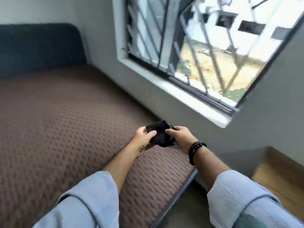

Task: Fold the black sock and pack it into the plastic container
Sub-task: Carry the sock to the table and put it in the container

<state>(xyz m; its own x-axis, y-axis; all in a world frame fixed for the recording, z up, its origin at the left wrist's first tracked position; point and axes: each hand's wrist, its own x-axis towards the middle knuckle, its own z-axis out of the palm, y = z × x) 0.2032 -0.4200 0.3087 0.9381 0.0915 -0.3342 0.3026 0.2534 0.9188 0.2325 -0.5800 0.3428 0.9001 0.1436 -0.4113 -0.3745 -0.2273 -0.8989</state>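
Sleeves nearest the camera, pale blue, both forearms reaching forward over the bed edge. Left hand (142, 137) and right hand (179, 137) meet in mid-air above the brown quilted mattress (57, 120), both clamped on the black sock (160, 134), which is bunched into a compact wad between them. Thumbs press on its top face, other digits wrapped under; left takes the left end, right takes the right end, so the bundle's long axis runs roughly side to side across the body. Black beaded bracelet (196, 149) on the right wrist. Sock is off the mattress, not resting on anything. Judging by the compact shape, the fold looks mostly done, maybe one tuck left. Key gap: the plastic container is not in view anywhere, so I can't say which hand is nearer to it or which way the sock has to travel. Either hand could take the wad solo once the other lets go. Further back: dark headboard (37, 46) at far left, grey wall, barred window (205, 51) upper right, wood floor (283, 176) lower right.
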